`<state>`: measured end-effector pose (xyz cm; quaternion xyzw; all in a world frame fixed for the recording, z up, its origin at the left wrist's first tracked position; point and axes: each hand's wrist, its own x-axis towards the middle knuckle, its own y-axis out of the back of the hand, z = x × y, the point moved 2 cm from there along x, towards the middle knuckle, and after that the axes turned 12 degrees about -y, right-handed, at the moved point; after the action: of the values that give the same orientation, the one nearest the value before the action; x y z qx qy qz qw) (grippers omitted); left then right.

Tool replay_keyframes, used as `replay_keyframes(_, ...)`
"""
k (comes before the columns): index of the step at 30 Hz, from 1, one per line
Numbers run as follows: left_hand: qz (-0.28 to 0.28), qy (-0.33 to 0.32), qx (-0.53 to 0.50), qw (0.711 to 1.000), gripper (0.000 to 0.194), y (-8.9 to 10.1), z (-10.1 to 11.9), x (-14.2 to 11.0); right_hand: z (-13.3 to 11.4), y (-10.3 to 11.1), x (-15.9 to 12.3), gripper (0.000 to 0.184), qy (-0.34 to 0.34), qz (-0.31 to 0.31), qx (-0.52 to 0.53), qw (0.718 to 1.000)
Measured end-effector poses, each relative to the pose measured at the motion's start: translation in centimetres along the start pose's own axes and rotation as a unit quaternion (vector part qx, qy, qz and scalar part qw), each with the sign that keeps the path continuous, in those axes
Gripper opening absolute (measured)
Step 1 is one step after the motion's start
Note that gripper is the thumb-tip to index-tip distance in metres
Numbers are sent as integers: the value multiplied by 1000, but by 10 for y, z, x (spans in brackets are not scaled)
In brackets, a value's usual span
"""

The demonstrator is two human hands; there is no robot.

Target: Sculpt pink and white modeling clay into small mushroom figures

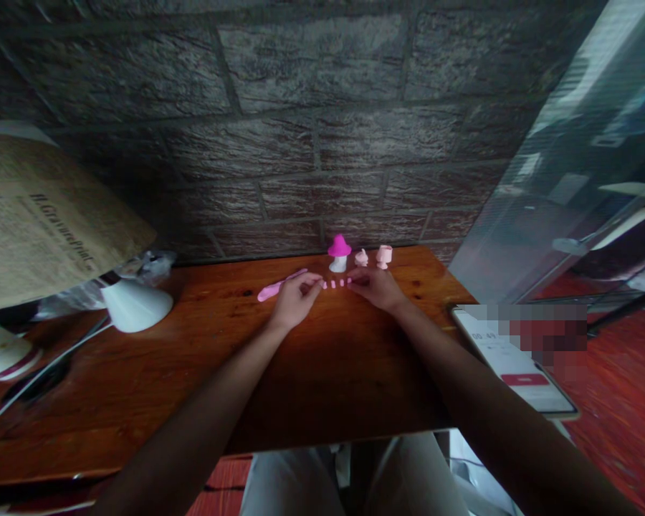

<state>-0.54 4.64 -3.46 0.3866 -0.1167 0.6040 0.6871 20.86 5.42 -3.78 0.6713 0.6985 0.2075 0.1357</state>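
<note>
A short row of small pink pieces (pixel 333 284), like bits of modelling clay, lies on the wooden table. At the row's left end, my left hand (pixel 295 297) has thumb and index finger pinched on the end piece. My right hand (pixel 380 288) pinches the piece at the right end between its fingertips. Partly behind my left hand lies a long pink strip (pixel 270 291). Just beyond the row stands a mushroom-like figure with a magenta cap (pixel 339 246) and a white stem (pixel 338 264). To its right are a small pale-pink pointed figure (pixel 361 258) and a pale-pink cup-shaped figure (pixel 384 256).
A lamp with a brown paper shade (pixel 43 215) and white base (pixel 137 307) stands left, near a paper cup (pixel 3 351) and clear plastic. A dark brick wall (pixel 312 136) rises behind the table (pixel 193 373). A phone (pixel 521 365) lies at the right edge.
</note>
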Motion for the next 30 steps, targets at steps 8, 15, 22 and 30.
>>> replay_keyframes(8, 5, 2, -4, 1000, 15, 3, 0, 0, 2, 0, 0, 13, 20, 1, -17, 1000)
replay_keyframes(15, 17, 4, -5, 1000, 14, 0, -3, -2, 2, 3, 1, 16, 18, 18, -24, 999)
replay_keyframes(22, 12, 9, 20, 1000, 18, -2, -2, -1, 1, 3, 2, 15, 3, 22, -22, 1000)
replay_keyframes(30, -14, 26, 23, 999, 25, -7, -8, 1, 3, 3, 3, 16, 3, 10, -12, 1000)
